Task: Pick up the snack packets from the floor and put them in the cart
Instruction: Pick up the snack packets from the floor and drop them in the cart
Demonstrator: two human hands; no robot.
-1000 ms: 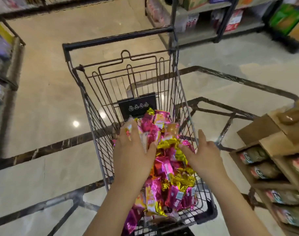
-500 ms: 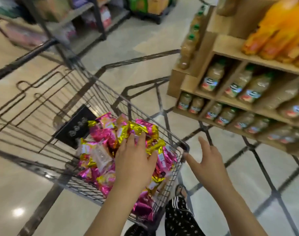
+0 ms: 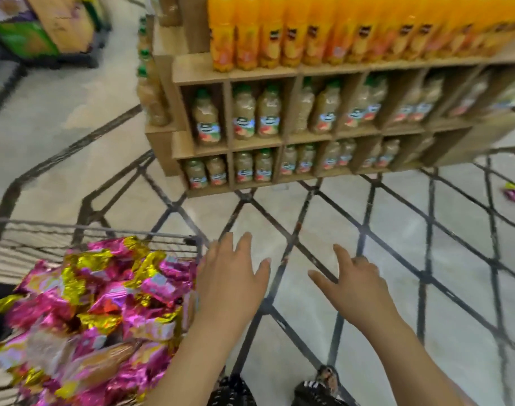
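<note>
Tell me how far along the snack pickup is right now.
Mostly done: the cart holds a big heap of pink and gold packets. In hand: nothing; the left hand and right hand are open and empty. Left to do: at least one pink packet lies on the floor at far right, beyond the bottle shelf. More may be out of view.

Tiled floor (image 3: 461,312) carries cart (image 3: 74,229), shelf unit (image 3: 309,71), one stray packet (image 3: 514,195).

Crinkled glossy pink-and-gold foil snack packets (image 3: 104,291) in grey metal wire cart (image 3: 89,230); polished pale stone floor with dark inlay lines (image 3: 470,288); matt brown wooden shelf unit (image 3: 250,72); glossy orange plastic bottles (image 3: 309,30).
</note>
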